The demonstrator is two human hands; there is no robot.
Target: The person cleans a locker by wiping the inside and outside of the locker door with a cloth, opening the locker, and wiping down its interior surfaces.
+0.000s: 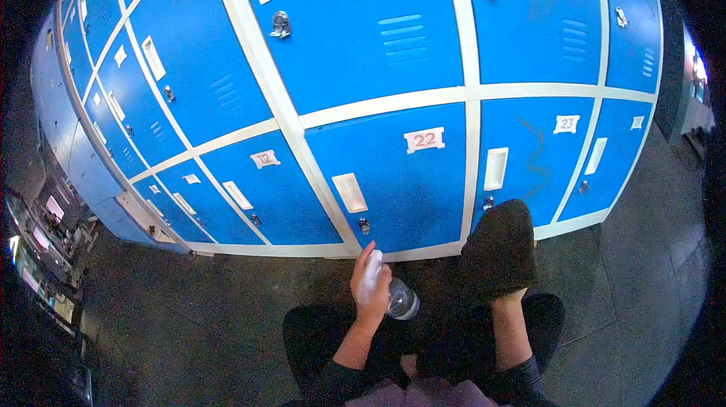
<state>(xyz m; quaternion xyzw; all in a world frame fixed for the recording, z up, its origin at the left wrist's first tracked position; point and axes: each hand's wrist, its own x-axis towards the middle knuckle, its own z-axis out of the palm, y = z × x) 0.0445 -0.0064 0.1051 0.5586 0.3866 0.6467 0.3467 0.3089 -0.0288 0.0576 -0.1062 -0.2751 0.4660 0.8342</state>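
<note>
My left hand [367, 290] is wrapped around a spray bottle [403, 303] with a white spray head and a clear body. The bottle is tilted, its head pointing toward the lower edge of blue locker door 22 [423, 195]. A dark cloth [502, 247] covers my right hand [510, 300], leaving only the area near the wrist visible; the fingers are hidden beneath it. The cloth is raised in front of locker door 23 [529, 173] and hides its lower left corner. Each of these doors has a white recessed handle and a small metal latch.
More blue locker doors [363, 29] with white frames rise above and extend to both sides. My dark-clothed legs [318, 331] are bent on the dark tiled floor [189, 316]. Dark equipment [53, 218] with bright patches stands at the far left.
</note>
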